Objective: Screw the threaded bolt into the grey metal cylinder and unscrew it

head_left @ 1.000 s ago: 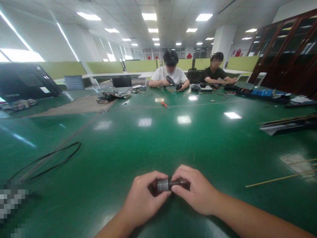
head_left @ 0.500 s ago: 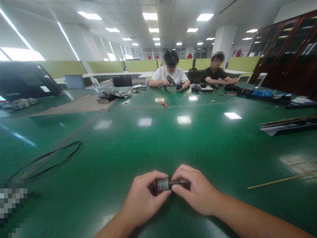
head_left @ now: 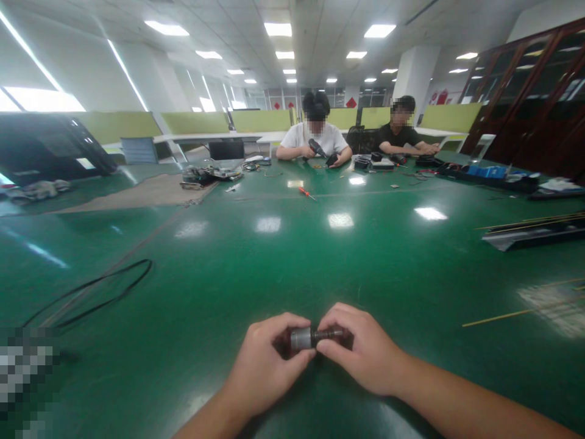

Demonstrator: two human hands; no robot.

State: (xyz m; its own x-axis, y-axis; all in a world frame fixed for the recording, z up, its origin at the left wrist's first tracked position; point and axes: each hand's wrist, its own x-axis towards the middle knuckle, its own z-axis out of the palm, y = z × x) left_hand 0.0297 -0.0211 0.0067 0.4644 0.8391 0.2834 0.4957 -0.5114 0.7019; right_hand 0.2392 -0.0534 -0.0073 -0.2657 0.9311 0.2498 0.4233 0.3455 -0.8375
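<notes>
Near the front of the green table, a small metal part lies level between my two hands. It has a smooth grey cylinder (head_left: 301, 339) at its left end and a thinner, dark, ridged shaft (head_left: 325, 335) pointing right. My left hand (head_left: 267, 360) is closed around the cylinder, with thumb below and fingers above. My right hand (head_left: 361, 347) pinches the part where the shaft leaves the cylinder, its fingertips almost touching my left ones. The far side of the part is hidden behind my fingers.
A black cord loop (head_left: 114, 286) lies on the left. To the right are a thin yellow rod (head_left: 498, 318) and a dark channel (head_left: 534, 235) with rods. Farther off lies an orange screwdriver (head_left: 306, 193). Across the table, a person (head_left: 315, 143) holds a power drill; another person (head_left: 402, 137) sits alongside.
Both hands keep their grip on the metal part in nearly the same place. The thin yellow rod on the right has shifted slightly farther away across the table.
</notes>
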